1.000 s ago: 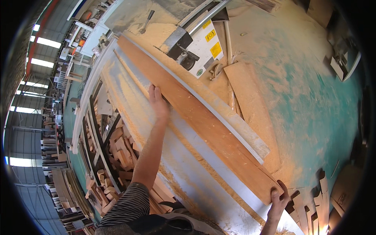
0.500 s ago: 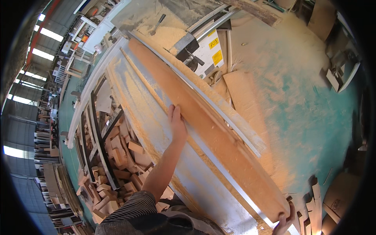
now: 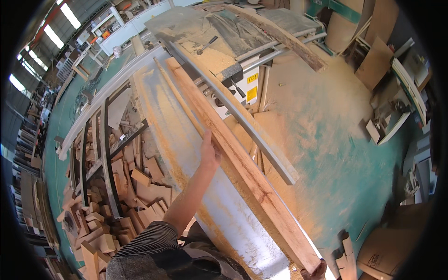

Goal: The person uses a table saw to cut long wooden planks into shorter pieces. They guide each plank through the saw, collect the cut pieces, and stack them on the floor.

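Observation:
A long wooden plank [image 3: 254, 184] lies lengthwise along a sawdust-covered metal machine table [image 3: 161, 109], its narrow, grained side facing up. My left hand [image 3: 211, 151] holds the plank's left side around mid-length, fingers curled against the wood. At the near end, low in the picture, my right hand [image 3: 315, 272] grips the plank's end corner; the frame edge cuts off part of this hand. Beside the plank on the right runs a long grey metal fence [image 3: 262, 141], with a gap between them towards the near end.
Left of the table, wood offcuts [image 3: 135, 186] are heaped under a dark metal frame [image 3: 107, 158]. A clamp with a black lever [image 3: 239, 88] sits beyond the fence. A rough board [image 3: 280, 37] lies across the far surface. Sawdust covers the green floor [image 3: 326, 135]; cardboard [image 3: 389, 247] stands at the near right.
The plank has been turned from its wide brown face to its narrower grained side. Both hands still hold it. The view has shifted, showing more of the far surface.

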Demonstrator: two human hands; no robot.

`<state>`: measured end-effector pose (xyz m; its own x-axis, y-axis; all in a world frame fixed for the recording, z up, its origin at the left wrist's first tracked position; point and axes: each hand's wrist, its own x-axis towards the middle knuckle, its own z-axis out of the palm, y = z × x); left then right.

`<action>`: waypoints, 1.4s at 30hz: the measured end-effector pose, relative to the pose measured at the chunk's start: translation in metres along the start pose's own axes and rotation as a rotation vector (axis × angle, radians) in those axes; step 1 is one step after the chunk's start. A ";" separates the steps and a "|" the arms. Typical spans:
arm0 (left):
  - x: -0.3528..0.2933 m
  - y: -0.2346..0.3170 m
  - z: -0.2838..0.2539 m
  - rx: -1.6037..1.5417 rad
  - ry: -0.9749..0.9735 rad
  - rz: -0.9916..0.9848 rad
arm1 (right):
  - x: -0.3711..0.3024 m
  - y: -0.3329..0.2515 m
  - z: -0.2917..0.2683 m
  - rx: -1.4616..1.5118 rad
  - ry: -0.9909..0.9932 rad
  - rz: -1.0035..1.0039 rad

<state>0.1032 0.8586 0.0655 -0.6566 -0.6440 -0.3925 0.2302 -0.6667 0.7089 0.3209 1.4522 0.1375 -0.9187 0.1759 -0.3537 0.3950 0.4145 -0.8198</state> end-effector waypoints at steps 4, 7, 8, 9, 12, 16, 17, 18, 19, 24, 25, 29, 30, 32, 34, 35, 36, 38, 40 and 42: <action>0.012 0.008 0.007 0.141 0.082 0.067 | 0.029 -0.005 0.022 0.168 -0.065 0.047; 0.053 -0.009 -0.020 0.230 0.028 0.242 | 0.062 -0.010 0.041 0.209 -0.091 -0.019; 0.057 -0.008 -0.019 0.262 0.003 0.255 | 0.069 -0.015 0.047 0.257 -0.069 -0.031; 0.064 -0.005 -0.018 0.295 -0.022 0.270 | 0.078 -0.013 0.048 0.237 -0.087 -0.012; 0.088 0.006 -0.006 0.232 -0.110 0.383 | 0.104 -0.006 0.048 0.167 -0.120 -0.013; 0.135 -0.003 -0.036 0.346 -0.117 0.429 | 0.125 0.000 0.049 0.045 -0.135 -0.144; 0.134 -0.009 -0.028 0.323 -0.118 0.432 | 0.124 0.002 0.047 0.010 -0.130 -0.159; 0.120 -0.004 -0.016 0.301 -0.112 0.438 | 0.124 0.001 0.046 0.013 -0.137 -0.139; 0.109 0.001 -0.008 0.282 -0.103 0.449 | 0.125 -0.001 0.046 0.020 -0.148 -0.121; 0.107 0.011 0.000 0.423 -0.123 0.512 | 0.127 -0.028 0.061 0.207 -0.177 0.105; 0.109 0.012 -0.001 0.477 -0.121 0.511 | 0.128 -0.021 0.059 0.235 -0.183 0.105; 0.111 0.015 0.002 0.397 -0.130 0.512 | 0.128 -0.036 0.072 0.255 -0.122 0.157; 0.117 0.015 -0.002 0.406 -0.147 0.526 | 0.128 -0.040 0.074 0.206 -0.124 0.178; 0.121 0.016 -0.004 0.457 -0.147 0.526 | 0.132 -0.046 0.078 0.111 -0.130 0.218; 0.119 0.020 0.001 0.540 -0.112 0.498 | 0.135 -0.025 0.078 0.110 -0.081 0.233; 0.119 0.020 0.000 0.533 -0.128 0.505 | 0.137 -0.020 0.075 0.143 -0.089 0.257; 0.118 0.021 -0.003 0.526 -0.144 0.513 | 0.138 -0.016 0.073 0.176 -0.097 0.281; 0.113 0.023 -0.003 0.505 -0.168 0.496 | 0.139 -0.011 0.071 0.115 -0.101 0.248; 0.106 0.027 0.001 0.475 -0.186 0.446 | 0.137 -0.009 0.072 0.152 -0.086 0.216; 0.111 0.027 -0.004 0.491 -0.225 0.481 | 0.135 -0.008 0.077 0.291 -0.065 0.180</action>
<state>0.0391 0.7676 0.0385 -0.7078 -0.6959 0.1214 0.2163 -0.0499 0.9750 0.1938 1.4036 0.0612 -0.8360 0.1622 -0.5241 0.5430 0.1081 -0.8327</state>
